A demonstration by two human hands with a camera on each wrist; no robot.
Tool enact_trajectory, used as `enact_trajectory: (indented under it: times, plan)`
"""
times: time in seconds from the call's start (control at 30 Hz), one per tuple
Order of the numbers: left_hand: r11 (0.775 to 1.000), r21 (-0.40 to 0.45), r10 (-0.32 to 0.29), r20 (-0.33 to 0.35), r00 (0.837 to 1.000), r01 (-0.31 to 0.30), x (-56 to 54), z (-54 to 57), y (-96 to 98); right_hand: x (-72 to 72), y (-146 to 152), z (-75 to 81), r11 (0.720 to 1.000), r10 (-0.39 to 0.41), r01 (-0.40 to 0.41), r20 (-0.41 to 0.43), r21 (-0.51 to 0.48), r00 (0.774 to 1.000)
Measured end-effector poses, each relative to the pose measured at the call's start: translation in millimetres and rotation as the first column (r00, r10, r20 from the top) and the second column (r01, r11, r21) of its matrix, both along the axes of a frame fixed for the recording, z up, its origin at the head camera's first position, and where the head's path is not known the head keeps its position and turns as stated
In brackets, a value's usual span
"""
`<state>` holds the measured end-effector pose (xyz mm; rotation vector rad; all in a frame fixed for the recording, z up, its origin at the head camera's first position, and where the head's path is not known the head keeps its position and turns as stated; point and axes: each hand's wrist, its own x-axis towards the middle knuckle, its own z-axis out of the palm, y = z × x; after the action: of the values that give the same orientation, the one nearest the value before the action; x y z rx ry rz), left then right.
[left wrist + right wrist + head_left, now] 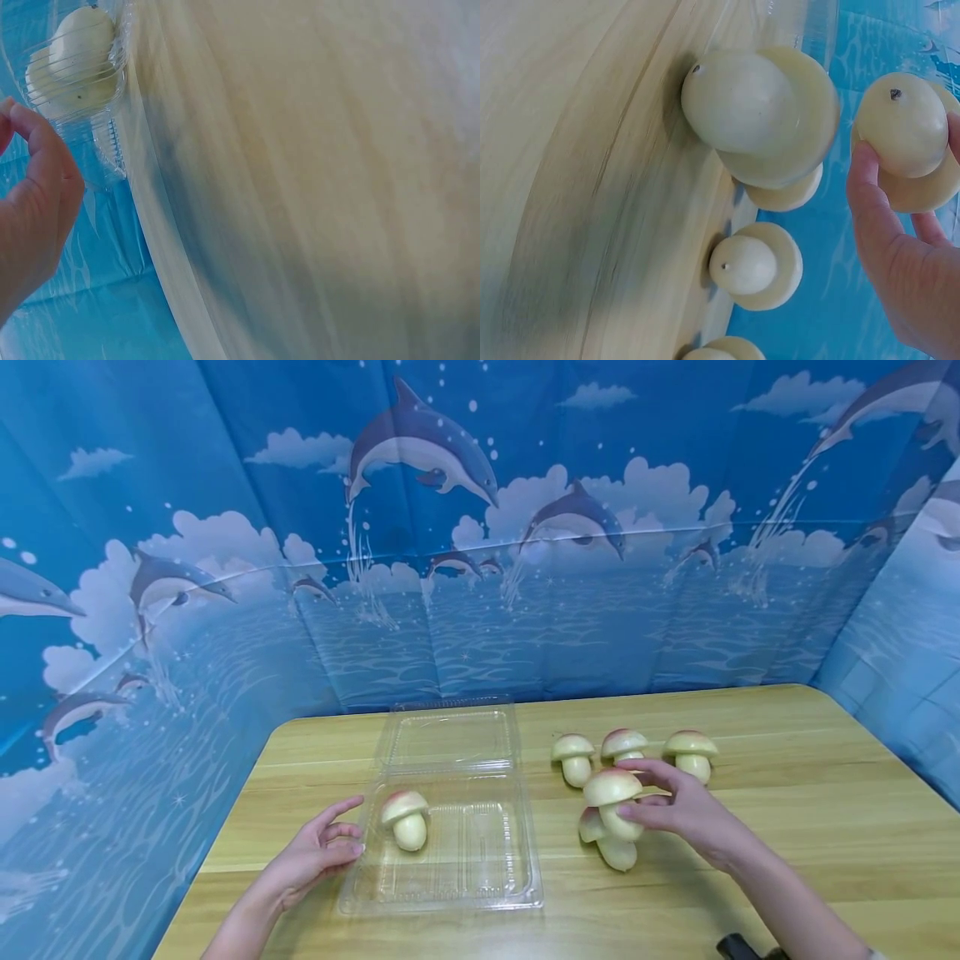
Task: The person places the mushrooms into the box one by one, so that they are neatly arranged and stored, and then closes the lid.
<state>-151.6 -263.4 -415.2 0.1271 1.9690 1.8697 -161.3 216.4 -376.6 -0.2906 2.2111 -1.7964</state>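
My right hand pinches a mushroom, apparently artificial, with a pinkish-cream cap and pale stem, between thumb and fingers. The right wrist view shows this held mushroom off the table. Just below it in the head view, another mushroom lies partly hidden on the table. A hinged clear plastic container lies spread flat with its lid back; one mushroom sits in the base's left part. My left hand, fingers loosely bent and holding nothing, is at the container's left edge; contact is unclear.
Behind my right hand stand three more mushrooms: a left one, a middle one partly covered by the fingers, and a right one. A black object shows at the wooden table's front. A dolphin-print curtain hangs behind.
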Motion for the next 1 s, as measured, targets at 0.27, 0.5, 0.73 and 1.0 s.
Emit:
enact_trajectory:
  times: [0.27,0.5,0.73,1.0]
  plan:
    - [1.0,-0.004,-0.002,-0.004,1.0,0.002,0.2,-0.6,-0.4,-2.4,-12,0.6,1.0,0.017,-0.017,-0.007,-0.022,1.0]
    - [1.0,-0.004,0.003,-0.004,1.0,-0.003,-0.4,-0.6,0.1,-6.3,-25,0.3,0.999,0.031,-0.031,0.003,-0.029,1.0]
    - [1.0,-0.008,0.013,-0.007,1.0,-0.013,-0.8,-1.8,0.4,-7.8,-40,1.0,0.997,0.053,-0.052,0.005,-0.052,0.999]
    - [1.0,-0.012,0.015,-0.017,1.0,-0.015,-0.8,-2.4,0.4,-8.4,-56,0.7,0.992,0.099,-0.096,0.036,-0.08,0.994]
